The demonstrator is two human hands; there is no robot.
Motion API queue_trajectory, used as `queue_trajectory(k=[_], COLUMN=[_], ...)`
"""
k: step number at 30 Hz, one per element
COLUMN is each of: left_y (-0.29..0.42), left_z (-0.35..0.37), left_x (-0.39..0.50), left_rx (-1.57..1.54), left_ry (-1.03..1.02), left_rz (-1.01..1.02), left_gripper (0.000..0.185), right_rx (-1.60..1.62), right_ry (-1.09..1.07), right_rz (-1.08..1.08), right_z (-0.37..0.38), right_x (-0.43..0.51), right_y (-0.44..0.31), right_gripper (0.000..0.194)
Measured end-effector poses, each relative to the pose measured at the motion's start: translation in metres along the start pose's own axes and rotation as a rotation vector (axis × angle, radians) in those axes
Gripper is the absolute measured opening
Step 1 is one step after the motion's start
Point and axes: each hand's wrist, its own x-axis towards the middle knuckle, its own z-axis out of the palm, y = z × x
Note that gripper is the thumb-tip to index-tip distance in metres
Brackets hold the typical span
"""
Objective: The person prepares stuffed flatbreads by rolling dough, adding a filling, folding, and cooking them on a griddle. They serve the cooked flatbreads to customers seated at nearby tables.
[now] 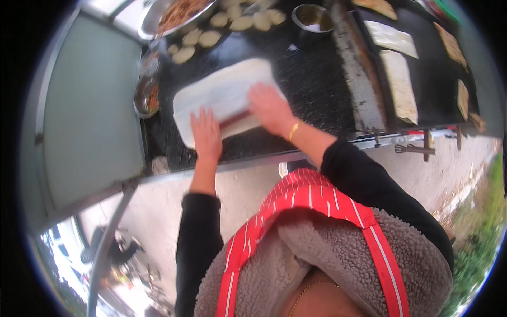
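A thin white sheet of dough [225, 89] lies flat on the dark, speckled worktop [317, 103] before me. Across its near part runs a reddish-brown rolling pin [236, 119], visible only between my hands. My left hand [206, 134] holds the pin's left end down under the palm, fingers stretched forward over the dough. On the pin's other end rests my right hand [271, 107], slightly blurred, with a gold-coloured bracelet at the wrist. Both ends of the pin are hidden under my hands.
Several dough pieces [210, 39] lie at the back, near a metal bowl [147, 31] of brown filling. A small bowl [145, 97] stands left; a metal pot [312, 19] stands back right. Flatbreads [399, 85] lie on the griddle [435, 95]. A panel [95, 99] borders the left.
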Motion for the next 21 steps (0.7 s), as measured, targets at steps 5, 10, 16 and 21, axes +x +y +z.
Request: queue_trajectory(k=[5, 10, 16, 21], left_y=[0.049, 0.119, 0.185, 0.294], left_z=[-0.031, -0.05, -0.128, -0.201], left_x=[-0.036, -0.018, 0.018, 0.094], left_rx=[-0.509, -0.761, -1.116, -2.013], left_ry=[-0.061, 0.265, 0.198, -0.144], left_rz=[-0.223, -0.471, -0.478, -0.051], left_gripper=[0.042, 0.052, 0.054, 0.065], right_rx=[-0.04, 0.0, 0.145, -0.167], right_ry=[0.043, 0.189, 0.171, 0.458], right_rz=[-0.073, 0.315, 0.002, -0.436], right_z=[-0.022, -0.07, -0.158, -0.285], right_x=[-0.088, -0.133, -0.142, -0.172], right_y=[-0.001, 0.033, 0.022, 0.028], right_gripper=[0.019, 0.046, 0.064, 0.058])
